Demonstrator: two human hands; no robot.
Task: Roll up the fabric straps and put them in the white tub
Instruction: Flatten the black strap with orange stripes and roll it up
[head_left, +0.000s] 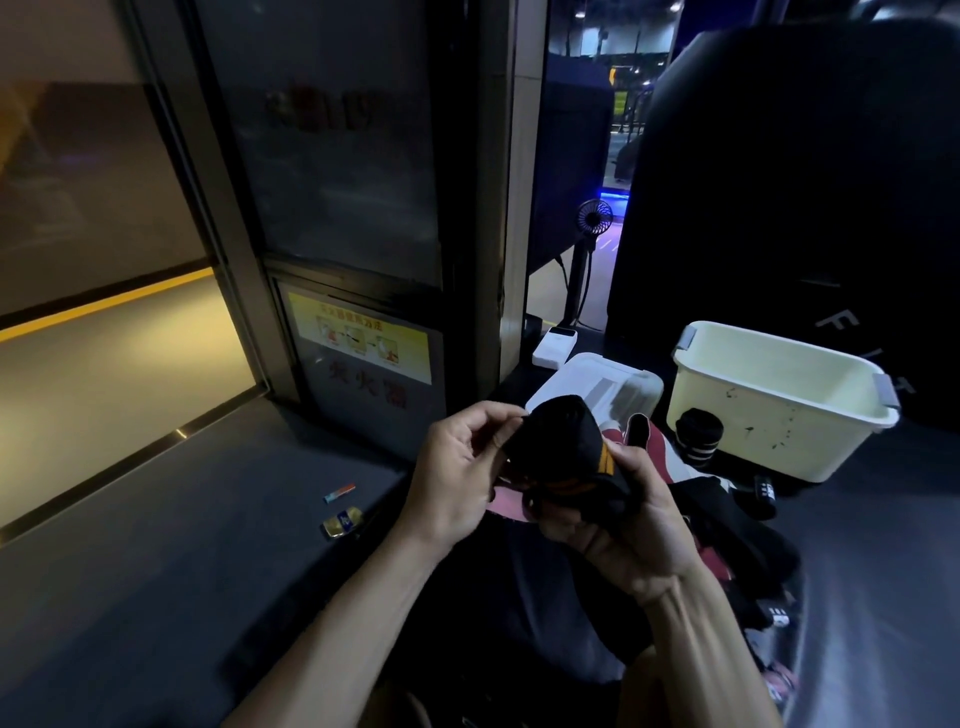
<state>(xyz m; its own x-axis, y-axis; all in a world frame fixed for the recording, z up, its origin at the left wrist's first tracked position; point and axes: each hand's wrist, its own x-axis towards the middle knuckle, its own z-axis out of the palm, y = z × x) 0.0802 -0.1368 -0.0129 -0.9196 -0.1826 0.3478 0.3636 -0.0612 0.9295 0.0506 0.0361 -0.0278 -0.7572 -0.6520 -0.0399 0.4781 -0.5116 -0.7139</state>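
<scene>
Black fabric strap (558, 457), orange-striped: held mid-air before the white tub (779, 400). Left hand (457, 473) pinches its loose edge; right hand (623, 525) clasps the bundle, apparently to keep the roll tight.

Black strap (558, 457) with orange stripes; cream-white tub (779, 410) flecked with black.

The scene was dimly lit, with much detail lost in deep shadow. Warm light was seen on the wall panel (119, 353) at left, and blue light glowed beyond the doorway. Straight edges were bent by wide-angle distortion, and fine detail was softened by noise.
</scene>
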